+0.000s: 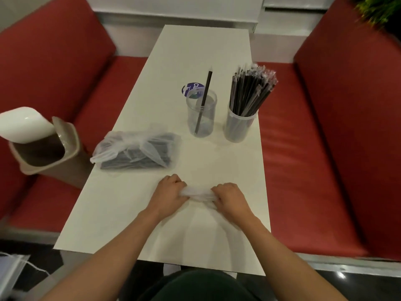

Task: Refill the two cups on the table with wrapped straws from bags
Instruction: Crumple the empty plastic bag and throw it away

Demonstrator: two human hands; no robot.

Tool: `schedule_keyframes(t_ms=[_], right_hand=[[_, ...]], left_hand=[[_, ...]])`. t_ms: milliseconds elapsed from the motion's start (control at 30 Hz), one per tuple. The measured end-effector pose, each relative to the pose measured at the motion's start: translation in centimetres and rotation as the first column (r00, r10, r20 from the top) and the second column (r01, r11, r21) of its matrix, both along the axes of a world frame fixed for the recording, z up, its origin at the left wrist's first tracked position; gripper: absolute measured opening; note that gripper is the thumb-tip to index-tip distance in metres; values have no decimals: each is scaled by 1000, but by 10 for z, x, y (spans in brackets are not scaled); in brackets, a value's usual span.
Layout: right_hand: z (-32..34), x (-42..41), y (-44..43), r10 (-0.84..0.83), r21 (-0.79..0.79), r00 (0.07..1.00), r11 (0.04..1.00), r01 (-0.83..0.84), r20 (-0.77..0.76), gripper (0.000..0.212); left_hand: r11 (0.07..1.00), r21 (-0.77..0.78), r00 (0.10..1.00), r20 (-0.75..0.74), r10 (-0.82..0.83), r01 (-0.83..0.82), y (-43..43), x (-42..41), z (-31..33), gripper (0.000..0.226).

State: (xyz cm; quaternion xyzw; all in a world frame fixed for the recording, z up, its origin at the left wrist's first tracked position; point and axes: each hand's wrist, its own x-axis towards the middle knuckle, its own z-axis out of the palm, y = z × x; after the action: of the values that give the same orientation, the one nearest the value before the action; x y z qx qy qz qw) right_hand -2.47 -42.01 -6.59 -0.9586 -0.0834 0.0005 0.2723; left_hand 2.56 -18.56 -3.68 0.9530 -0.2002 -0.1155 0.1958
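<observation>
On the white table stand two clear cups. The left cup holds a single black straw. The right cup is packed with wrapped black straws. A tied clear bag of wrapped straws lies at the table's left side. Near the front, my left hand and my right hand each grip one end of a crumpled, empty-looking clear plastic bag, bunched between them on the table.
Red bench seats flank the table on both sides. A beige bin with a white swing lid stands at the left, close to the table edge. A round blue sticker lies behind the left cup.
</observation>
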Motion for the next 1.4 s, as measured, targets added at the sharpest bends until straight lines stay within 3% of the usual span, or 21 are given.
schedule_keyframes(t_ms=[67,133,200,233,333,400,433,500,567,667,700,767,833,867,933,1033,1167,1233,1300,1400], right_hand=[[20,2,3,-95,343,960,921,186,-265,28],[41,4,9,-78,619,912,710,335,-403,38],[62,6,23,43,774,893,518,363,-448,49],[70,8,32,72,800,898,490,347,-434,50],[84,15,60,-190,712,916,580,395,-353,35],[79,21,72,-336,690,889,564,454,-310,23],[77,23,75,-320,708,895,551,443,-310,16],[74,23,83,-191,739,923,555,383,-335,36],[73,21,92,-40,742,921,579,337,-387,53],[81,16,114,165,684,891,703,194,-422,76],[81,14,120,184,677,886,715,176,-425,80],[88,5,120,137,689,885,683,241,-445,83],[97,-2,118,142,726,833,583,366,-534,79],[103,-5,117,199,755,794,506,418,-574,70],[114,0,131,282,804,774,396,444,-566,47],[140,8,163,263,845,842,410,345,-471,38],[155,17,212,274,855,904,492,162,-329,26],[153,29,243,289,845,921,530,73,-261,33],[149,45,277,311,826,930,563,-17,-193,44],[145,76,326,260,797,959,599,-70,-111,46]], left_hand=[[984,-147,995,-38,96,-101,-2,1,3,53],[955,-254,985,-107,133,-156,-8,2,12,62],[895,-380,959,-244,146,-233,-16,-3,27,43],[858,-431,942,-296,158,-279,-20,-6,34,33],[715,-552,879,-438,189,-429,-32,-19,49,34],[542,-598,788,-572,227,-591,-43,-29,57,29],[425,-604,726,-649,229,-674,-48,-33,58,29],[171,-592,616,-750,242,-788,-62,-41,66,41],[-13,-607,583,-768,263,-794,-75,-44,70,47],[-85,-663,577,-702,418,-744,-82,-46,97,14],[-133,-669,550,-694,464,-731,-79,-45,101,14],[-240,-675,495,-697,519,-698,-65,-40,104,22],[-324,-648,426,-725,542,-690,-45,-32,109,35],[-336,-655,416,-716,560,-676,-33,-28,108,38],[-246,-716,421,-614,668,-654,-16,-23,109,36],[-2,-764,493,-418,763,-645,11,-18,106,33],[-26,-816,626,-463,628,-578,53,-9,119,49],[-43,-849,675,-448,586,-526,87,-1,123,65],[-128,-850,695,-496,520,-511,128,13,123,84],[-87,-824,747,-547,378,-559,191,36,127,102]])
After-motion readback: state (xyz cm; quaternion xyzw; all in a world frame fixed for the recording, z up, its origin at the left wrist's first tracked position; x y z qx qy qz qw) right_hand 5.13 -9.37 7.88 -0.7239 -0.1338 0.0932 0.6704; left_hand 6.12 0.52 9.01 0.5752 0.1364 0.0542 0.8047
